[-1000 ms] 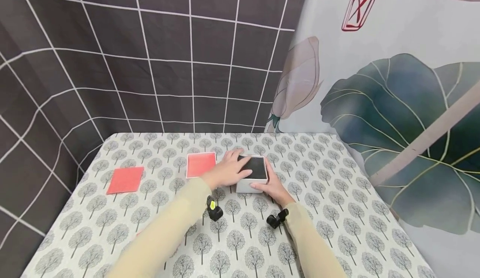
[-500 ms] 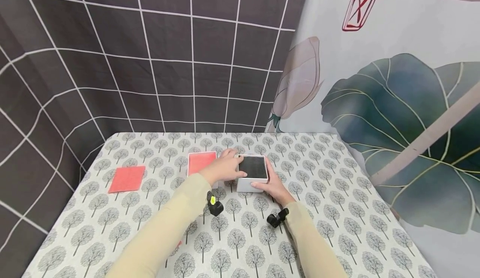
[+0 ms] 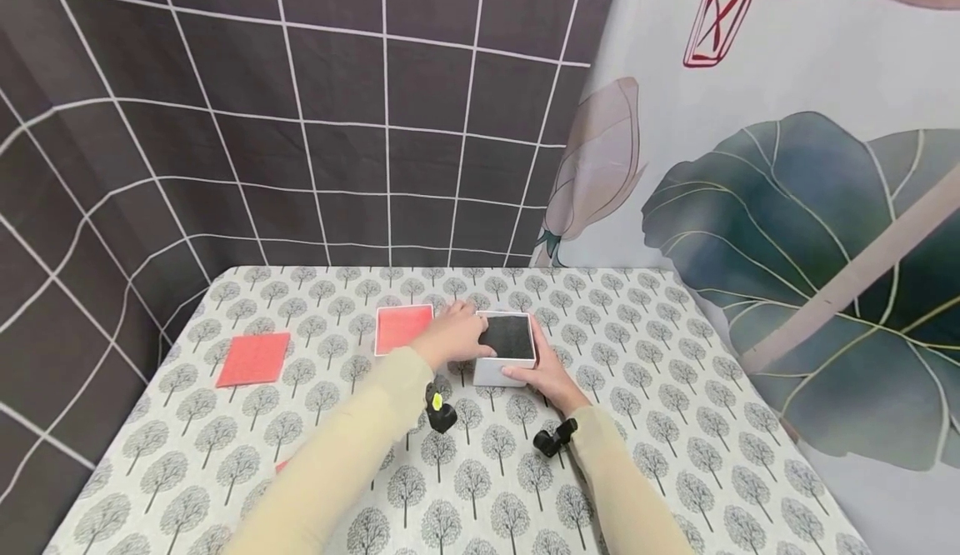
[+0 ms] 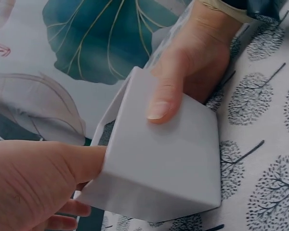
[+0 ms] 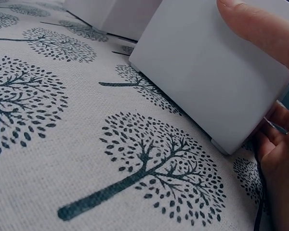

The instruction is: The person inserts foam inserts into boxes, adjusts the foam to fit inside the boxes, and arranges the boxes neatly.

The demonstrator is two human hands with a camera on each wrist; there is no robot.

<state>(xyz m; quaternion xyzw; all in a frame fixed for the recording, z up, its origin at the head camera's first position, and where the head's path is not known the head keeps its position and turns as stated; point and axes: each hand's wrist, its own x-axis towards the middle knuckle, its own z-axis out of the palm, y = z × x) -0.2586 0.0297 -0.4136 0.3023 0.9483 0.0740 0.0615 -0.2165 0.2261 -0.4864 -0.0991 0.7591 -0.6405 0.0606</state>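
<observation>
A white box [image 3: 498, 374] stands on the patterned tablecloth, its open top facing up and a flat black pad [image 3: 508, 337] filling it just below the rim. The right hand [image 3: 551, 374] grips the box at its right side; its thumb [image 4: 166, 98] lies across the front wall in the left wrist view. At the opposite side, the left hand [image 3: 453, 336] reaches over the left rim. Its thumb and forefinger stand apart, tips at the left edge of the pad. In the left wrist view, the left thumb's tip [image 4: 91, 161] goes behind the rim and is hidden.
Left of the black-filled box stands a second white box with a red inside [image 3: 403, 327]. A flat red square [image 3: 253, 359] lies farther left on the cloth [image 3: 480, 480]. Part of another red piece [image 3: 281, 464] shows beside the left sleeve [image 3: 341, 455].
The left hand has drawn back leftward from the middle of the black pad to its left edge. The right hand keeps its hold on the box, which stays in place.
</observation>
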